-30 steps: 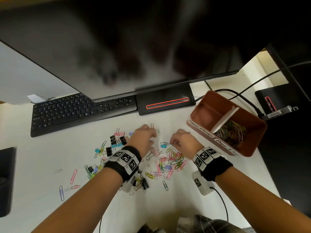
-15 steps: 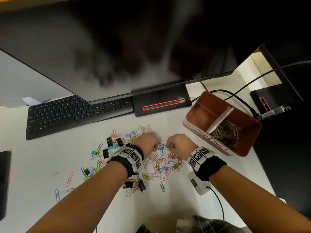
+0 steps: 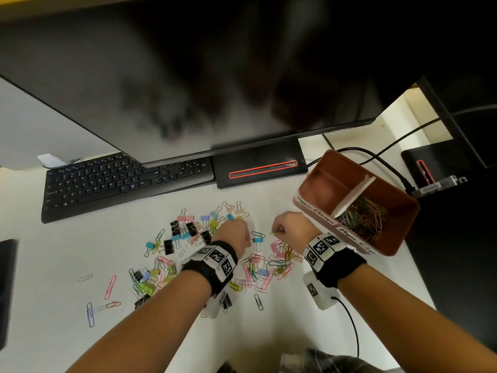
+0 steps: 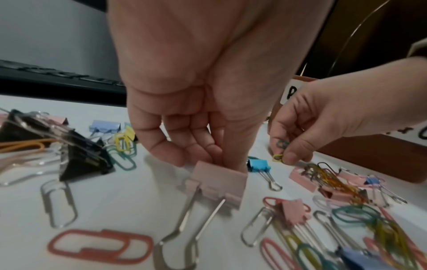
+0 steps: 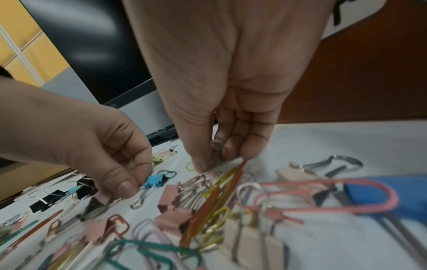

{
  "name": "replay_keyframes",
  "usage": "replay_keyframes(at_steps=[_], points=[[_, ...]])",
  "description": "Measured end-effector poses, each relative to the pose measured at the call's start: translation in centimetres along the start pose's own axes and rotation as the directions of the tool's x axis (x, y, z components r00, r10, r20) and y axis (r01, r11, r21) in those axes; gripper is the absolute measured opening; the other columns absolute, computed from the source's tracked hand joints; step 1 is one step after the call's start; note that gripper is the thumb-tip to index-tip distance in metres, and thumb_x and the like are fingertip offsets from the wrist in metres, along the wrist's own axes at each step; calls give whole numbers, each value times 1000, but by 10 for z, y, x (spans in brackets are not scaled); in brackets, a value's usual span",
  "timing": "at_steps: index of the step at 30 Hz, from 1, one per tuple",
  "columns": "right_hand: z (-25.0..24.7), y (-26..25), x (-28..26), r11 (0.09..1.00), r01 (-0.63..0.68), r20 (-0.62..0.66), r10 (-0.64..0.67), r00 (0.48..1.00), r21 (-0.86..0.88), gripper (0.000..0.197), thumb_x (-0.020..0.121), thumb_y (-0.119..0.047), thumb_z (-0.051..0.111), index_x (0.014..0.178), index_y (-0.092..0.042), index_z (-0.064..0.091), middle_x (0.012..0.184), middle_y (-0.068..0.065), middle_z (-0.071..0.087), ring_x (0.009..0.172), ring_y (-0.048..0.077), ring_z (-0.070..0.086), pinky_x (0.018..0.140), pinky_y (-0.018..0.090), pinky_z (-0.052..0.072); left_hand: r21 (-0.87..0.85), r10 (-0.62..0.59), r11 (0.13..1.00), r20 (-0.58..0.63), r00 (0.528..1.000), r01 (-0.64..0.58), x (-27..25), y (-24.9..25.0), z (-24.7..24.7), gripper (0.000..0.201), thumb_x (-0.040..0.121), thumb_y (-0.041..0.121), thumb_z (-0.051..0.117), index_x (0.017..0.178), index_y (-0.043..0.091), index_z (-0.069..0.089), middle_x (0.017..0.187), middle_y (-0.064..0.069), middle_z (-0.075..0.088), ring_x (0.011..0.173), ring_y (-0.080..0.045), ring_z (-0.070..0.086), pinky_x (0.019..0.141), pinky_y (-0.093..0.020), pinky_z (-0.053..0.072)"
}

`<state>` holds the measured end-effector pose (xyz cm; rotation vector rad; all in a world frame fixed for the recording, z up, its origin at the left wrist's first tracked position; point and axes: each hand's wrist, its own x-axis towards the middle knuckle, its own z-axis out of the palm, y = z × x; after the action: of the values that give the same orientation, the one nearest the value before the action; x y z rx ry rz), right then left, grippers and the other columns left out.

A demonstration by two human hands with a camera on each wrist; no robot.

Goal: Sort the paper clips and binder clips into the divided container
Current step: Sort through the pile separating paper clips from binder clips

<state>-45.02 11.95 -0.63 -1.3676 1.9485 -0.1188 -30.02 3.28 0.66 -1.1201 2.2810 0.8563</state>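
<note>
Sorting status: loose clips [image 3: 212,254] lie scattered on the white desk [image 3: 61,254]; the divided container [image 3: 357,203] stands at right, paper clips in its near compartment, far compartment apparently empty.
Left hand [image 3: 232,234]: fingers curled, pinching a pink binder clip [image 4: 218,182] at the desk surface.
Right hand [image 3: 291,230]: fingertips pinched on small paper clips [image 5: 216,152], yellow and green among them.
Tangle risk: linked clips in the pile may drag along when lifted.
Mix-up risk: binder clip dropped into the paper-clip side.
Slip risk: a thin pinch could shed clips short of the rim.
</note>
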Motion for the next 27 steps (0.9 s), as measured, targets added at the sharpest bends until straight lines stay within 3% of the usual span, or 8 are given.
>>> replay_keyframes(at_steps=[4,6,9,12,14,18,22,27], points=[[-3,-7,1,1000,26,11,-25,1000,-17,20,90,-13,53,105,-11,66,112,10,61,101,26,59,91,32,48,-11,30,999,-12,999,-30,0,-3,-7,13,88,11,54,93,7,65,102,-9,65,97,-24,60,88,-31,48],[0,-15,4,998,48,-11,-48,999,33,20,90,-11,53,106,-10,65,112,11,62,100,26,60,90,32,48,-69,44,996,-70,997,-49,-2,-9,-13,9,88,9,52,85,13,60,94,-6,63,92,-23,59,82,-29,48],[11,-29,12,997,63,8,-63,998,54,24,89,-12,53,111,-13,63,114,11,63,102,27,60,91,34,49,-214,68,971,-193,979,-110,-13,-22,-26,9,87,9,55,85,18,57,82,3,56,77,-14,54,71,-22,41],[17,-39,19,999,42,78,-40,996,-26,26,89,-10,51,112,-12,62,118,12,60,106,29,58,91,33,46,-236,111,953,-304,946,-187,-35,-35,-38,10,84,8,61,85,16,65,82,4,55,72,-8,51,65,-6,35],[17,-43,22,997,32,85,-27,996,-66,25,89,-8,52,111,-12,64,118,12,57,105,29,58,90,32,46,-256,123,944,-317,941,-209,-54,-44,-39,10,83,9,63,80,18,67,83,3,58,72,-5,53,66,-3,38],[18,-44,23,993,39,72,-31,997,-110,24,88,-5,52,108,-12,63,118,11,58,106,28,58,92,33,48,-327,86,930,-255,963,-169,-87,-51,-22,8,82,14,67,81,22,64,83,3,65,74,-7,58,66,-11,44],[15,-45,20,995,16,32,-13,999,-102,22,89,-10,52,108,-10,63,114,11,63,104,28,59,91,34,48,-370,-8,928,-106,994,-32,-100,-43,11,17,79,24,71,92,21,61,77,7,63,67,-4,56,63,-14,45],[10,-41,5,989,53,48,-47,998,-135,22,89,-9,50,106,-10,64,115,11,58,104,29,58,90,33,46,-204,-18,979,-110,994,-5,-92,-19,43,15,83,34,64,75,23,59,85,3,50,81,-17,53,75,-29,46]])
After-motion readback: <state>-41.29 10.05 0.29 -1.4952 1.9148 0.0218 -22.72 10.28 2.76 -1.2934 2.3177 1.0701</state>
